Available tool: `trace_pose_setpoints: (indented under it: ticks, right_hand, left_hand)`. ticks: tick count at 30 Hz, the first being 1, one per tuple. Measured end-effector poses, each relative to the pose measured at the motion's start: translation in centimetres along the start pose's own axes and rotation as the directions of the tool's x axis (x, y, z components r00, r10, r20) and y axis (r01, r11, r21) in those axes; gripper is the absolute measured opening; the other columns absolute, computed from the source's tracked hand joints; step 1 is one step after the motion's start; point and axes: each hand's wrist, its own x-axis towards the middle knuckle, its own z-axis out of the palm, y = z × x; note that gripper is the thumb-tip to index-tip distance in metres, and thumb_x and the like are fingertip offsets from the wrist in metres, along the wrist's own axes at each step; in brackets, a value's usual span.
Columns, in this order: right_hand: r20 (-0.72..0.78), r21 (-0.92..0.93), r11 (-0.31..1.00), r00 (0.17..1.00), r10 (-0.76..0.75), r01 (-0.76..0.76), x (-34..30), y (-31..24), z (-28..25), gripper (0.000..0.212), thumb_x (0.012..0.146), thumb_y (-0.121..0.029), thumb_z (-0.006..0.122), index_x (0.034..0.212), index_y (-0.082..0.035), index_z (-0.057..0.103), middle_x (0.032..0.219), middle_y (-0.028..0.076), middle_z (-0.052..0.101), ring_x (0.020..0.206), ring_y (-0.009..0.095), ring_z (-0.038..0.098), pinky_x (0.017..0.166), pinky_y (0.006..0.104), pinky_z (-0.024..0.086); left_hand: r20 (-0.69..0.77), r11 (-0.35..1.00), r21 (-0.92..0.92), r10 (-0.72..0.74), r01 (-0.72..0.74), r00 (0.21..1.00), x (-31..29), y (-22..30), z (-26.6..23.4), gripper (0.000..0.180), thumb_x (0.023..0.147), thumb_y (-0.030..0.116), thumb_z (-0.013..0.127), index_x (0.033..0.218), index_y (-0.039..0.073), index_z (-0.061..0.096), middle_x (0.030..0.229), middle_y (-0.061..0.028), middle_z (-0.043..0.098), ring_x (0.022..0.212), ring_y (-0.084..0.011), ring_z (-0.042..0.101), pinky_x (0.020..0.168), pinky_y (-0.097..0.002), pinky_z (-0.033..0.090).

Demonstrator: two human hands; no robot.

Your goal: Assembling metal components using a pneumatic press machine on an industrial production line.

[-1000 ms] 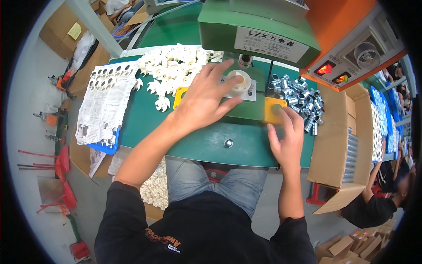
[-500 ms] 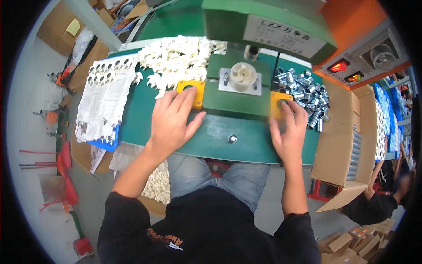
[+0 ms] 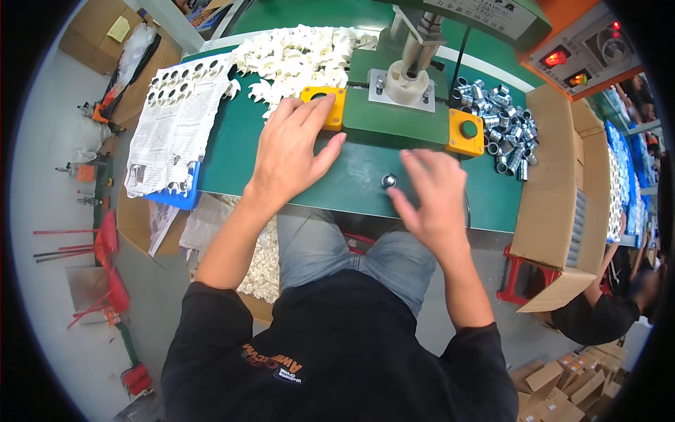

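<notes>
My left hand (image 3: 292,149) lies with stretched fingers over the left yellow button box (image 3: 335,112), its fingertips hiding the button. My right hand (image 3: 434,200), slightly blurred, hovers over the green table with thumb and fingers apart. Just left of its thumb stands a small shiny metal sleeve (image 3: 388,181), not touched as far as I can see. The right yellow button box (image 3: 466,132) shows its green button, with no hand on it. Between the boxes, the metal ram (image 3: 422,46) of a green press reaches down into a round whitish plastic piece (image 3: 406,86) on a metal plate.
White plastic parts (image 3: 299,60) are heaped at the back left. Metal sleeves (image 3: 508,126) lie piled right of the press. Printed paper with parts in rows covers a blue tray (image 3: 184,193) at left. An orange control box (image 3: 580,49) and a cardboard box (image 3: 545,197) flank the right side.
My right hand has left the right button box and moved left and nearer, toward the lone sleeve. The press ram has come down to the plastic piece. My left hand stays on its box.
</notes>
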Motion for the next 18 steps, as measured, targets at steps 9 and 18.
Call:
trace_pose_setpoints:
  ticks: [9, 18]
  right_hand:
    - [0.004, 0.199, 0.98, 1.0, -0.017, 0.016, -0.1, 0.6, 1.7, 0.024, 0.081, -0.009, 0.079, 0.103, -0.006, 0.069, 0.102, 0.009, 0.066, 0.098, 0.029, 0.062, 0.085, 0.0412, 0.046]
    - [-0.222, 0.407, 0.912, 0.973, 0.054, 0.042, 1.4, 0.2, -0.6, 0.029, 0.076, 0.002, 0.08, 0.101, -0.002, 0.068, 0.101, 0.013, 0.069, 0.089, 0.031, 0.066, 0.078, 0.0387, 0.053]
  left_hand:
    - [-0.07, 0.991, -0.128, 0.033, -0.042, 0.997, -1.1, 2.4, 0.3, 0.056, 0.079, 0.019, 0.083, 0.128, 0.0, 0.064, 0.114, -0.0152, 0.064, 0.099, -0.0337, 0.061, 0.088, -0.0427, 0.052]
    - [-0.005, 0.867, -0.491, 0.095, -0.085, 0.996, 0.3, 5.6, 1.5, 0.035, 0.075, 0.015, 0.085, 0.105, 0.002, 0.073, 0.1, -0.0082, 0.068, 0.09, -0.0272, 0.063, 0.078, -0.0387, 0.054]
